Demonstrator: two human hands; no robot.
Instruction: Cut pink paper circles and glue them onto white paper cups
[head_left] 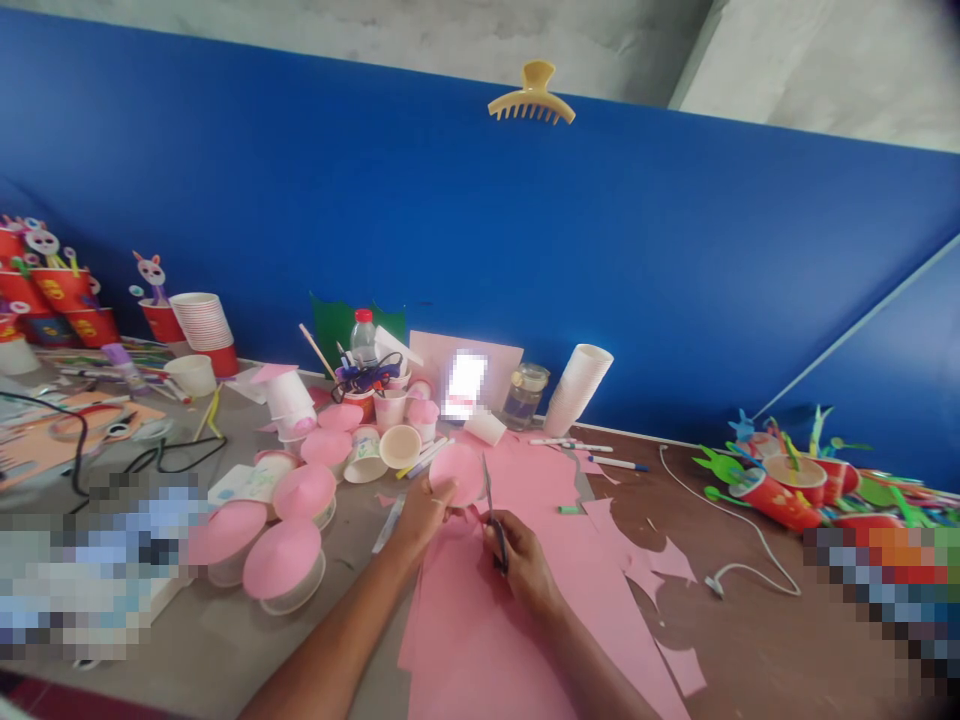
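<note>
My left hand [427, 512] pinches a round pink paper disc [457, 472] and holds it up over the table. My right hand [521, 555] grips a pair of scissors [491, 510], whose blades point up along the right edge of the disc. Under both hands lies a large pink paper sheet [487, 620] with cut-out edges. Both forearms come in from the bottom of the view.
Cups capped with pink cones [283, 560] stand to the left. A stack of white cups [576, 390], a water bottle [364, 338], pens [616, 463] and a white cable [739, 540] lie behind and right. Red decorated cups [780, 495] sit far right, against a blue partition wall [675, 240].
</note>
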